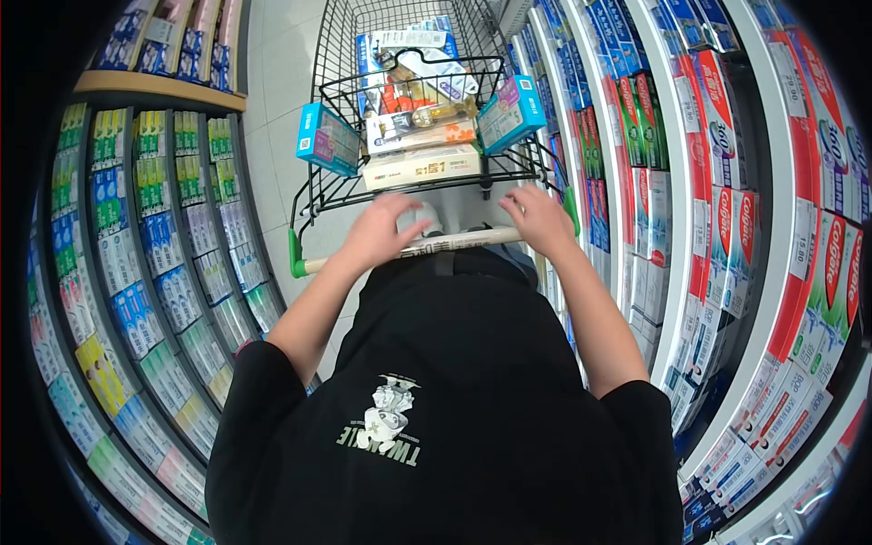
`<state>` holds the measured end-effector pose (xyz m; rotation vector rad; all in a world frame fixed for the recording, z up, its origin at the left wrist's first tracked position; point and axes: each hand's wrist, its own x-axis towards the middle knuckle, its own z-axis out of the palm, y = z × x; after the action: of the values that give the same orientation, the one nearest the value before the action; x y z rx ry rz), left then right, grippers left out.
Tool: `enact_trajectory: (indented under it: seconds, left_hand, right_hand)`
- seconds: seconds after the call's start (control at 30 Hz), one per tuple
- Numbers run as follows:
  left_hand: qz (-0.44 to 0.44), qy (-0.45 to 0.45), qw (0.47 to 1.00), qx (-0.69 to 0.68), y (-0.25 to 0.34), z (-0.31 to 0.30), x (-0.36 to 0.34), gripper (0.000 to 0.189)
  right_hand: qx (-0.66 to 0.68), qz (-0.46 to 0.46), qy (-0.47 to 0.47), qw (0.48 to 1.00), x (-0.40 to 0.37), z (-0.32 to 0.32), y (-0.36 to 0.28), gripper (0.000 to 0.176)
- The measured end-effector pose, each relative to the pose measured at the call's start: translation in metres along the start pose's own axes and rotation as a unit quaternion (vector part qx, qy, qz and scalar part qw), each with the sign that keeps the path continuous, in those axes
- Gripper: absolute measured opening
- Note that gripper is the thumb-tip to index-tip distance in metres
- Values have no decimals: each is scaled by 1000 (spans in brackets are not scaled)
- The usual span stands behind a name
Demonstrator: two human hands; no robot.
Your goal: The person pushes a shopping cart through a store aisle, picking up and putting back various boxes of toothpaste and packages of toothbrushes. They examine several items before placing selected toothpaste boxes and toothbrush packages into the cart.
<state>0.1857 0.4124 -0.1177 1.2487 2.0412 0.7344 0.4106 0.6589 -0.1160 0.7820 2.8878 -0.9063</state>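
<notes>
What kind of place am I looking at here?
Most likely a supermarket or drugstore aisle: Colgate boxes with price tags line the shelves on the right, more packaged goods fill the racks on the left, and a loaded shopping cart stands between them.

Black wire cart (320, 68) — carrying piled packages (409, 82) (a blue box (328, 139) at either side) — white box (422, 168) nearest the handle (318, 265)
</notes>
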Motion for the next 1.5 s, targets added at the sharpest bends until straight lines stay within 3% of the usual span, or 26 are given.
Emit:
enact_trajectory:
  seconds: [0.07, 0.23, 0.47, 0.6, 0.7, 0.83, 0.9, 0.97, 1.0, 1.1, 1.13, 1.17, 1.23, 1.43, 1.5]
  left_hand:
    - [-1, 63, 997, 52, -18, -4, 18, 34]
    - [-63, 120, 975, 174, -81, -2, 80, 40]
    - [-75, 19, 958, 276, -104, 15, 149, 68]
    - [-95, -57, 942, 318, -107, 5, 167, 64]
    - [-72, -24, 945, 318, -116, 4, 167, 64]
    - [-67, -24, 977, 202, -106, -11, 157, 58]
    - [30, 22, 986, 162, -119, -13, 145, 54]
    - [-63, -36, 988, 133, -75, -39, 127, 53]
    - [-25, -9, 990, 141, -76, -42, 117, 55]
    - [-45, 0, 998, 45, -66, -59, 83, 65]
    - [-89, -15, 996, 0, -52, -69, 71, 73]
    - [-40, 18, 999, -12, -76, -65, 59, 70]
    - [-30, 61, 994, -85, -82, -72, 34, 63]
    - [-228, 141, 900, -344, -85, -95, -23, 35]
    - [-224, 158, 847, -455, -79, -99, -33, 32]
  right_hand:
    - [19, 92, -77, 993, 1, 6, -4, 32]
    - [-1, 139, -102, 985, 5, 0, -11, 37]
    - [-13, 136, -81, 987, 4, 0, -10, 34]
    - [-22, 136, -90, 986, 5, -2, -11, 33]
    - [-19, 129, -82, 988, 3, -1, -10, 32]
    - [-25, 109, -53, 992, 1, 4, -7, 31]
    - [-22, 117, -55, 991, 2, 5, -8, 31]
    - [-24, 121, -57, 991, 2, 3, -9, 31]
    - [-25, 122, -58, 991, 2, 2, -10, 31]
    - [-26, 117, -47, 992, 2, 3, -9, 32]
    - [-24, 115, -43, 992, 2, 2, -9, 33]
    - [-22, 113, -39, 993, 2, 2, -10, 33]
    - [-19, 109, -33, 993, 2, 3, -12, 32]
    - [-26, 107, -31, 993, 2, 4, -11, 32]
    - [-36, 102, -32, 994, 2, 4, -11, 33]
